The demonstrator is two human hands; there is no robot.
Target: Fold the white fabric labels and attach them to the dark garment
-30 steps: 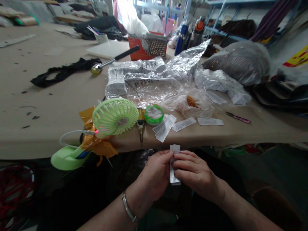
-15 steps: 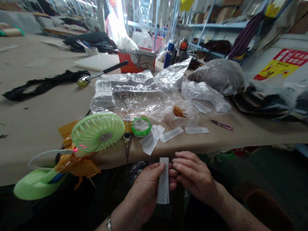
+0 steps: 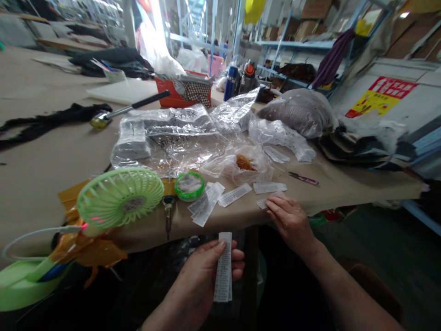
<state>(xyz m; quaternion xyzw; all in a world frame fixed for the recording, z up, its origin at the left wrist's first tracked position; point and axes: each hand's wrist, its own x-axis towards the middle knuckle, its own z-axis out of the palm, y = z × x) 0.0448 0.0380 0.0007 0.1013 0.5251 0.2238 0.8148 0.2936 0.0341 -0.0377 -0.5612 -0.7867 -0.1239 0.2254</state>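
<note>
Beige and crowded, the counter [image 3: 37, 177] left little margin. The left hand [image 3: 208, 262] pinched a paper stack [image 3: 223, 273], which a slackened thumb could have spilled; the right hand [image 3: 291, 223] touched a strip [image 3: 262, 203] near the edge, pinch unclear, and a careless sweep could have dropped it.

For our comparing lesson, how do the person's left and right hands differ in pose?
The left hand grips printed strips off the table; the right hand touches a strip on it. The left hand curls round its strips; the right hand lies palm down. Both touch paper strips.
</note>
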